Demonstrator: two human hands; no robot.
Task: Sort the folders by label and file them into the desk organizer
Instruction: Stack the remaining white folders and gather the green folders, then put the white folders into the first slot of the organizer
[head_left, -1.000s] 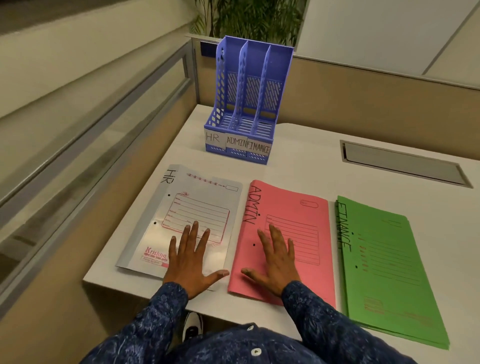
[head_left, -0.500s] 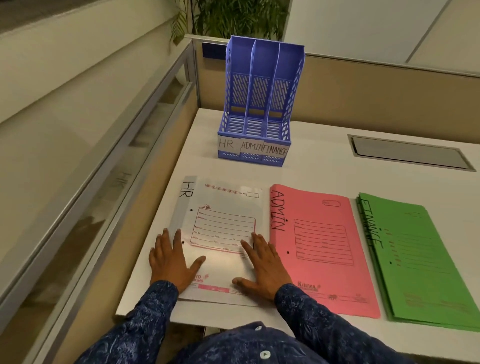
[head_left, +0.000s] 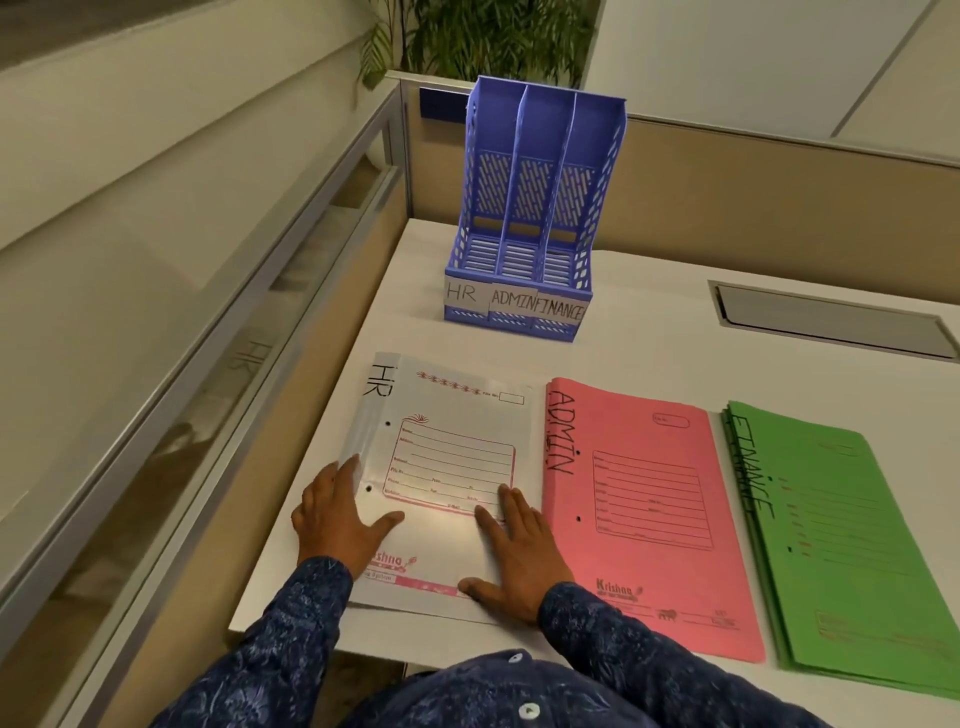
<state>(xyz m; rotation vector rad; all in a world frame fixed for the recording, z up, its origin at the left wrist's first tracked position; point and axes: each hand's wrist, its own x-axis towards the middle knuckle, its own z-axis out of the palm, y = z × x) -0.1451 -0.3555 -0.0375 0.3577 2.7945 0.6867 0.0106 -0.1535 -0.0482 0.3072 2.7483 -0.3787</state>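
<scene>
Left hand (head_left: 337, 519) and right hand (head_left: 514, 551) both flat, fingers spread, pressing the glossy white HR folder (head_left: 447, 467), gripping nothing; placement same as half a second ago. Matte pink ADMIN folder (head_left: 649, 514) just beside it, green FINANCE stack (head_left: 841, 545) rightmost. Farther back: empty blue slotted plastic desk organizer (head_left: 535, 218), labels HR, ADMIN, FINANCE.

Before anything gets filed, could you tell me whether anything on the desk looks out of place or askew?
Nothing stands out. The HR folder, ADMIN folder and FINANCE folders lie flat in label order, matching the empty organizer. Both hands rest flat on HR.
</scene>
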